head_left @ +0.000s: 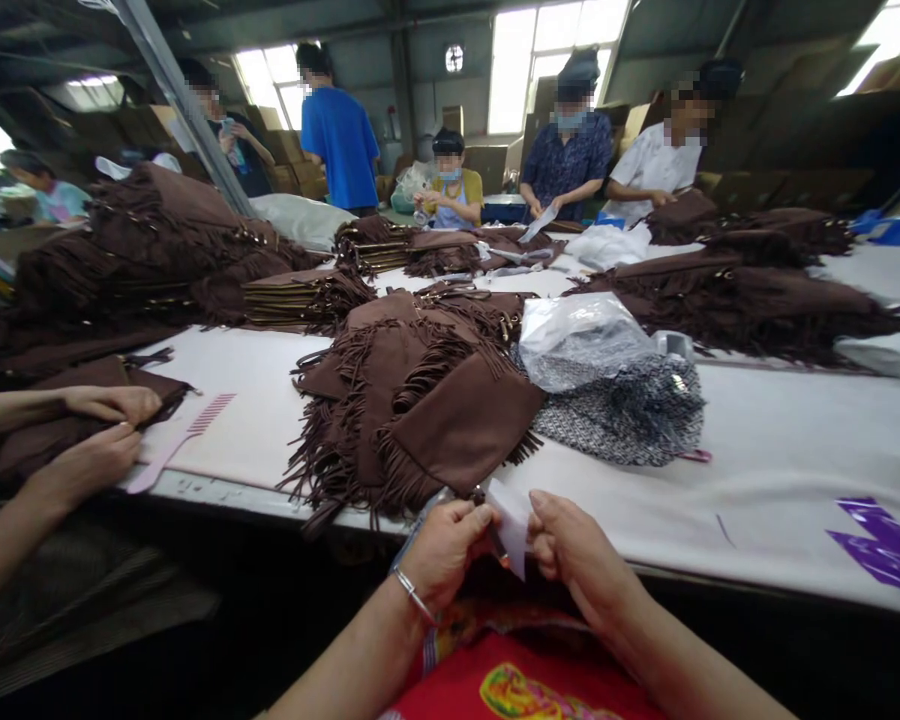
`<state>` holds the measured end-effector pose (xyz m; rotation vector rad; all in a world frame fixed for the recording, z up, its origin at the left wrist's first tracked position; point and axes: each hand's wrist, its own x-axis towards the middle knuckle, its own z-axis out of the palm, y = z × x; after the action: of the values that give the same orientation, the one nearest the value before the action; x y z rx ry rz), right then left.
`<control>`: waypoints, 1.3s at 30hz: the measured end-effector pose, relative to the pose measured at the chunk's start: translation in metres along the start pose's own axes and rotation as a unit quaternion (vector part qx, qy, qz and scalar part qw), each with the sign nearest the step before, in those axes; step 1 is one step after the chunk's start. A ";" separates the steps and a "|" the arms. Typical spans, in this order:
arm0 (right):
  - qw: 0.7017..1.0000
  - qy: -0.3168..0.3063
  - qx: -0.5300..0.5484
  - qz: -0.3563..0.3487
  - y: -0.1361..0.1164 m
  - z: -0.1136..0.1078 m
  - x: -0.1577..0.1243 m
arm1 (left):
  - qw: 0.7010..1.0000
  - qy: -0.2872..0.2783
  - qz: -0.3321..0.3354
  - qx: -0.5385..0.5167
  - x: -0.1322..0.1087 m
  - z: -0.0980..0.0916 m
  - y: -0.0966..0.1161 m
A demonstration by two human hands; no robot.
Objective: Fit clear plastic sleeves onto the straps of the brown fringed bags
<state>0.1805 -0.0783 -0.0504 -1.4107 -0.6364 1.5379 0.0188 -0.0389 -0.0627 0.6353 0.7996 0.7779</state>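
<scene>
Over the table's front edge, my left hand (450,550) is closed, thumb and forefinger pinched at the metal fitting (478,494) on the near end of a brown fringed pouch (469,420). A small white sheet (511,515), thin like paper or film, stands between my two hands. My right hand (574,540) has its fingers curled in a pinch at the sheet's right edge. A narrow dark strip with an orange tip shows below the left fingertips; its kind is unclear. The pouch lies on a heap of similar brown fringed pouches (379,390).
Right of the heap lies a black-and-white knit bundle (622,415) under clear plastic (577,335). A pink comb (187,440) lies left, beside a co-worker's hands (105,440) on brown material. Purple film (889,545) lies far right. Several people work across the white table (780,460).
</scene>
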 end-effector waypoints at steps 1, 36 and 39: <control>1.000 -0.011 0.000 0.014 0.002 0.000 -0.001 | 1.000 0.005 0.006 0.002 0.000 0.000 -0.001; 0.914 -0.069 -0.380 -0.122 -0.005 -0.007 -0.015 | 0.979 0.100 0.053 0.169 -0.008 0.010 0.021; 0.914 -0.072 -0.382 -0.117 -0.004 -0.003 -0.008 | 0.978 0.090 0.038 0.183 -0.008 0.004 0.016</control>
<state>0.1838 -0.0835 -0.0436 -1.6959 -1.5623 1.2481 0.0131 -0.0375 -0.0457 0.9370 1.1035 0.7717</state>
